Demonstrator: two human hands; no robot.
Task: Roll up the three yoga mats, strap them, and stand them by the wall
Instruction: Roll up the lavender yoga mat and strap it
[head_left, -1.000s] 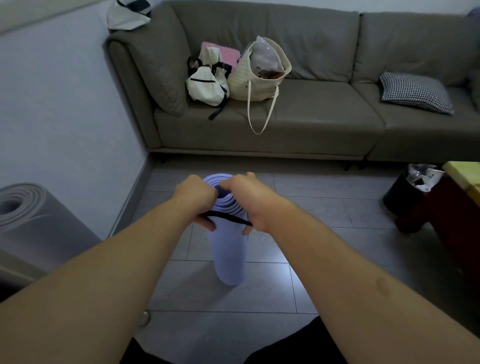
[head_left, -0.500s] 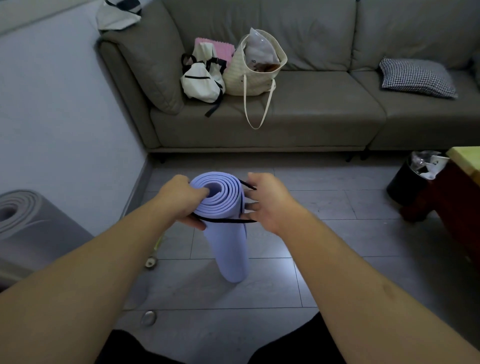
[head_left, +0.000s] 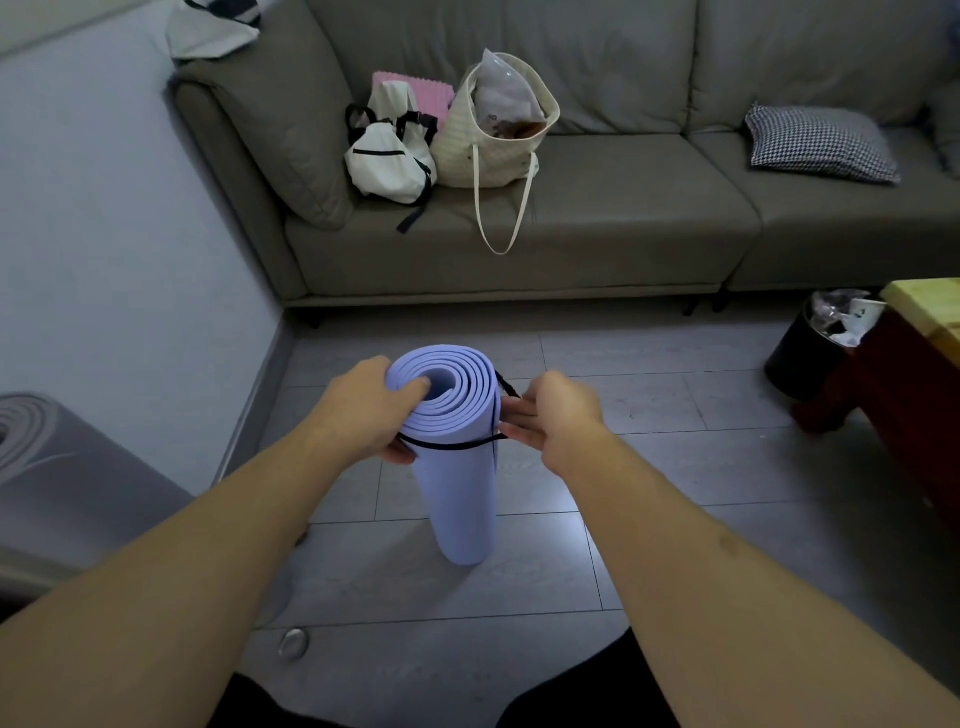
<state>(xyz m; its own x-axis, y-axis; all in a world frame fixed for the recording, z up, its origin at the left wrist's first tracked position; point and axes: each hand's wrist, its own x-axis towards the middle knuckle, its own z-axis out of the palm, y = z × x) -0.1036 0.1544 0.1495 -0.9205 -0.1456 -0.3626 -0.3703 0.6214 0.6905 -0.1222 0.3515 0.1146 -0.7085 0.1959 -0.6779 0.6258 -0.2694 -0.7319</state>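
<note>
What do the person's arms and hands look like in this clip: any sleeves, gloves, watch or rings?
Both forearms are bare from the frame's lower edge to the wrists, with no sleeves showing. The left hand and right hand wear no gloves, and no watch, bracelet or ring is visible. A small dark mark sits on the right forearm.

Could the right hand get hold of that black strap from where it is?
Probably yes. The right hand sits right beside the black strap where it wraps the purple mat, fingers at the strap and nothing between them.
</note>
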